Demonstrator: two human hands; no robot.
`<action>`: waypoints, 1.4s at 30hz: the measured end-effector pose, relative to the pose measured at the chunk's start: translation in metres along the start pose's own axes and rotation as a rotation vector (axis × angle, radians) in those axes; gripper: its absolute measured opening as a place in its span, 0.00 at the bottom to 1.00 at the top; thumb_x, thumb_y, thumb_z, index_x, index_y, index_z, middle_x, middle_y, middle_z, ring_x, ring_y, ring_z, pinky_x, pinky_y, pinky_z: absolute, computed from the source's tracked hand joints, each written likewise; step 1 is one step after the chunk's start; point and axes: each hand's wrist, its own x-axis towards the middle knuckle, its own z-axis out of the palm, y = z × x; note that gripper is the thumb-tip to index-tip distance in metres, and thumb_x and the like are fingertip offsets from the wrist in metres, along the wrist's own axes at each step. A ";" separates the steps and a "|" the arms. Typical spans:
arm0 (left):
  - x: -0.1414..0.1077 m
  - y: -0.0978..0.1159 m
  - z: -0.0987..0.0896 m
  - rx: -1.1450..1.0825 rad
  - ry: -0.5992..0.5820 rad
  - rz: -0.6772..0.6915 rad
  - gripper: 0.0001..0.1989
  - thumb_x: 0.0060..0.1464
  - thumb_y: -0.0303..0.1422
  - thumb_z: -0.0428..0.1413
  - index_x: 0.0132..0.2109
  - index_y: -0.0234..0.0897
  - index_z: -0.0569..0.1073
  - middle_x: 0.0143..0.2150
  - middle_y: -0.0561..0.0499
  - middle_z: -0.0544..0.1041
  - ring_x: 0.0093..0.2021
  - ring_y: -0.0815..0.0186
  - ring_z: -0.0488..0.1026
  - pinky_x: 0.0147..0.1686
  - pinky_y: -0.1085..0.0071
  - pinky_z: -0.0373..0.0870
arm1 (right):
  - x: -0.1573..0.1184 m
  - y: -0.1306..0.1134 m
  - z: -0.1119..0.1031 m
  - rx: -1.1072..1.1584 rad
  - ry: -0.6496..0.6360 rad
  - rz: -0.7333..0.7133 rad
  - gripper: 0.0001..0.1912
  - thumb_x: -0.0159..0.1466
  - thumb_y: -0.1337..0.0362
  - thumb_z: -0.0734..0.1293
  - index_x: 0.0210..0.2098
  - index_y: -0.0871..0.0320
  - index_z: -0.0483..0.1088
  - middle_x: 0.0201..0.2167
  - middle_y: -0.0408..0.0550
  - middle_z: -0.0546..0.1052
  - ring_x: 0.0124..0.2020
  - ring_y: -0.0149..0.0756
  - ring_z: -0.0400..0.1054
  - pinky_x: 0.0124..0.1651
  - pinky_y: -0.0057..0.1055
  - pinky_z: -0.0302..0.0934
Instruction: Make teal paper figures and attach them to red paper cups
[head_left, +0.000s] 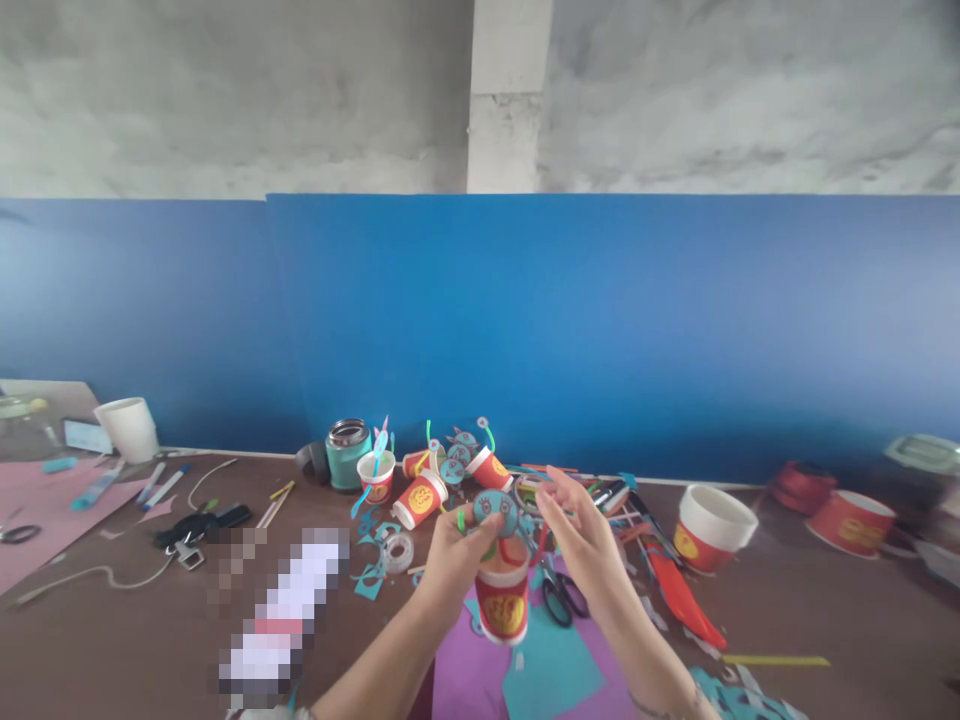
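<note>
My left hand (459, 555) is closed around the blue paper face (496, 513), a round piece with drawn eyes, held above a red paper cup (503, 603) with a yellow emblem. A green strip shows by its fingers, and red and green pieces show at the cup's mouth. To the right of the face, my right hand (574, 515) is raised with its fingers apart and nothing visible between them. Black-handled scissors (557, 600) lie beneath the right hand, beside purple paper (469, 675) and teal paper (551, 670).
Several decorated cups (420, 498) and a teal flask (348, 455) stand behind. A tape roll (397, 551) and paper scraps lie left. Stacked cups (712, 528), a red packet (686, 595) and pens are right. A blue partition (585, 330) rises behind the table.
</note>
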 end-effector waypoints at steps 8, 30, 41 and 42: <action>0.003 0.001 -0.005 -0.076 0.041 -0.029 0.16 0.41 0.40 0.64 0.36 0.32 0.77 0.29 0.48 0.78 0.29 0.65 0.73 0.33 0.71 0.66 | -0.003 0.001 0.003 0.022 -0.328 0.028 0.17 0.58 0.53 0.63 0.35 0.62 0.74 0.29 0.49 0.78 0.34 0.44 0.72 0.34 0.33 0.64; 0.002 0.003 -0.002 -0.110 0.058 -0.008 0.17 0.40 0.39 0.65 0.34 0.30 0.77 0.29 0.46 0.79 0.29 0.63 0.74 0.33 0.69 0.69 | -0.015 0.002 0.010 -0.110 -0.544 -0.129 0.22 0.53 0.58 0.70 0.45 0.60 0.69 0.39 0.50 0.76 0.38 0.41 0.69 0.38 0.32 0.63; 0.005 -0.004 -0.005 0.045 0.140 0.085 0.16 0.42 0.40 0.63 0.34 0.31 0.77 0.31 0.46 0.80 0.32 0.60 0.75 0.31 0.71 0.70 | -0.026 -0.001 0.018 -0.132 -0.488 -0.119 0.19 0.52 0.62 0.69 0.42 0.57 0.65 0.38 0.48 0.77 0.39 0.43 0.71 0.39 0.33 0.63; 0.005 -0.005 -0.006 0.053 0.154 0.084 0.16 0.42 0.40 0.63 0.34 0.31 0.76 0.31 0.46 0.80 0.31 0.61 0.75 0.31 0.71 0.70 | -0.027 -0.003 0.017 -0.145 -0.497 -0.124 0.17 0.52 0.62 0.69 0.41 0.56 0.65 0.37 0.48 0.77 0.39 0.43 0.71 0.39 0.33 0.63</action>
